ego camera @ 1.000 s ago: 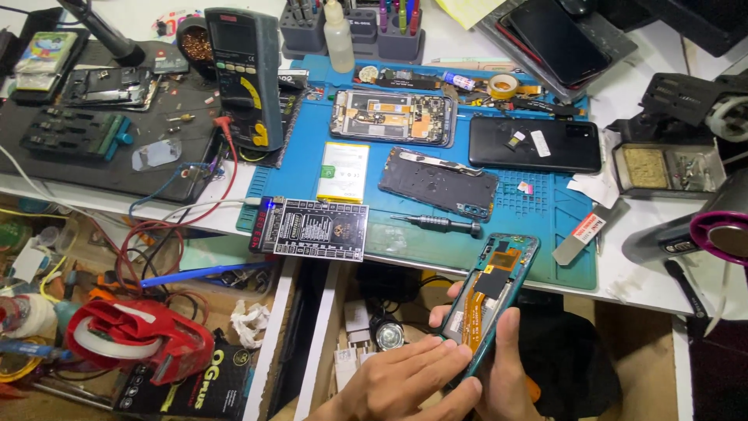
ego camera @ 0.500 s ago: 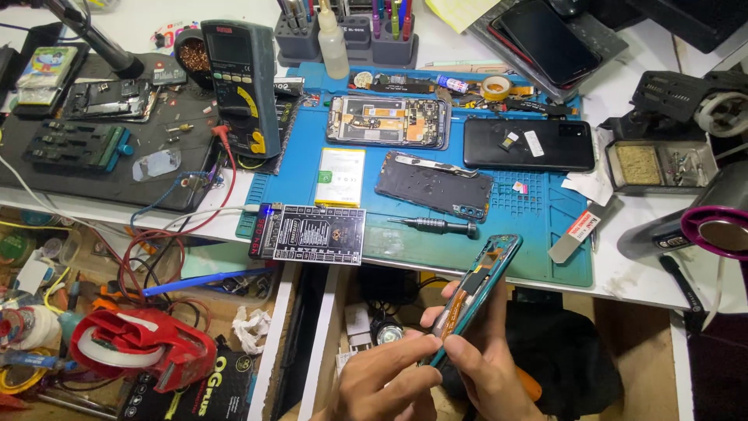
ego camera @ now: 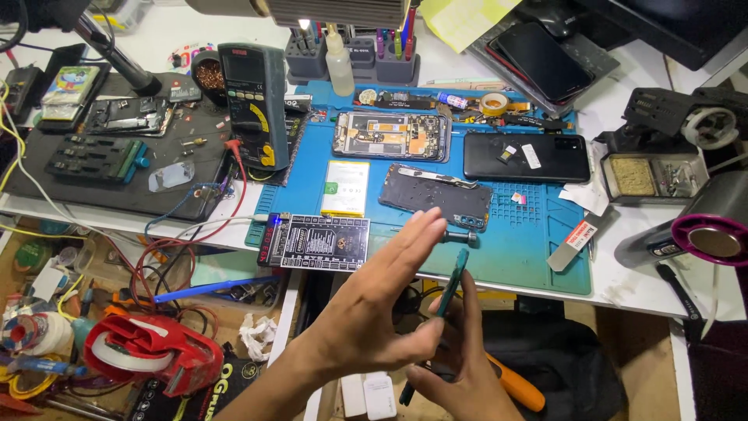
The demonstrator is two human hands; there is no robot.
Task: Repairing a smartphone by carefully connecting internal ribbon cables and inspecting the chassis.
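Note:
My right hand grips the lower end of a teal phone frame, held upright and edge-on below the front edge of the blue work mat. Beside its left face my left hand is held flat with the fingers stretched out and the thumb by the frame's lower part; whether the palm touches the frame is unclear. On the mat lie an opened phone, a black phone back, a white and yellow battery, a dark cover plate and a screwdriver.
A black test board overhangs the mat's front edge. A multimeter with red leads stands to the left. A hot-air tool and tip-cleaner tray sit at right. Below left, a red tape dispenser lies among clutter.
The phone frame has turned from showing its inner face to edge-on and risen slightly. My left hand has let go of it and spread flat alongside it.

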